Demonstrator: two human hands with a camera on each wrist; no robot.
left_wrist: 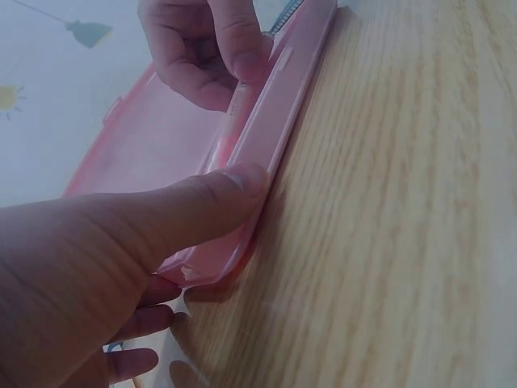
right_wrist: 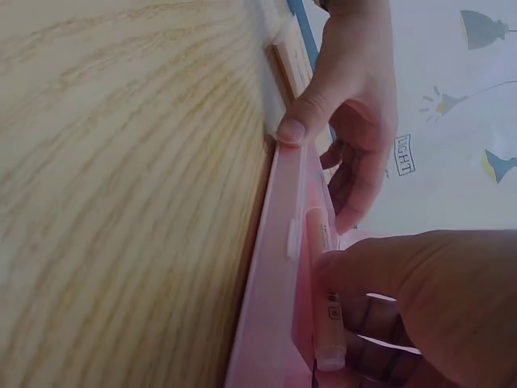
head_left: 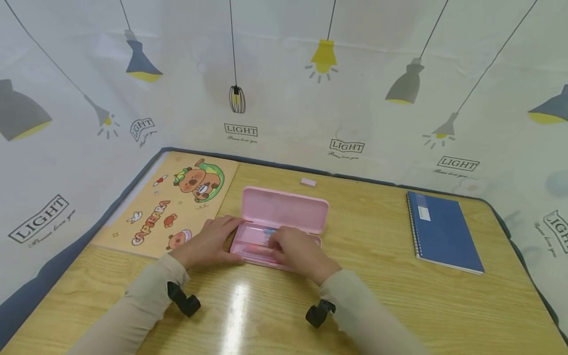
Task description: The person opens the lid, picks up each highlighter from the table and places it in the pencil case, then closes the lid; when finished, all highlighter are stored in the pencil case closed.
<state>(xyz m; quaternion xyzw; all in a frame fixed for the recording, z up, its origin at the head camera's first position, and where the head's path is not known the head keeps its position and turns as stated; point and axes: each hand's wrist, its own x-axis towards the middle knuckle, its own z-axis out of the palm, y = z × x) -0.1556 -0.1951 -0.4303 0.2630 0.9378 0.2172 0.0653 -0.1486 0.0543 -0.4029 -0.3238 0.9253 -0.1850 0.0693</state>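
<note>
A pink pencil case [head_left: 284, 207] lies on the table with its lid raised at the back. At the case's left end, my left hand [head_left: 206, 244] grips it, thumb on the front wall [left_wrist: 271, 133] and fingers round the end. My right hand [head_left: 301, 251] reaches into the case and pinches a pale pink marker pen [right_wrist: 328, 319] between thumb and fingers. The pen lies lengthwise inside, along the front wall. Something blue [head_left: 269, 230] shows behind it in the case, partly hidden by my right fingers.
A capybara-print folder or book [head_left: 151, 212] lies on the left, close to my left hand. Behind the case sits a small pink eraser-like block [head_left: 308, 182]. A blue spiral notebook [head_left: 445, 234] rests on the right. Lamp-print cloth [head_left: 284, 113] hangs round the table's edges.
</note>
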